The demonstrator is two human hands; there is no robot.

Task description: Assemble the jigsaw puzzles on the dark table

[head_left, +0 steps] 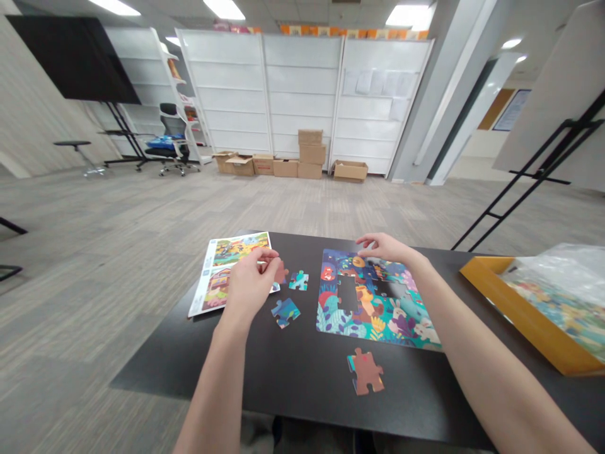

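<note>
My left hand [255, 274] is closed on a brown puzzle piece [282, 272] at the right edge of the printed picture sheet [201, 295]. A teal piece [299, 280] and a blue piece [285, 313] lie to its right and below. The partly assembled puzzle [331, 320] lies right of centre, with gaps showing the black surface at its left middle and upper right. Over its top edge is my right hand [382, 246], fingers apart, holding nothing visible. Nearer the front edge lies a larger brown piece [366, 371].
An orange-yellow box [524, 321] with clear plastic and printed contents sits at the right of the black table [302, 372]. Beyond the table are cardboard boxes [311, 153], white shelving, an office chair [171, 135], a black screen and a stand at the right.
</note>
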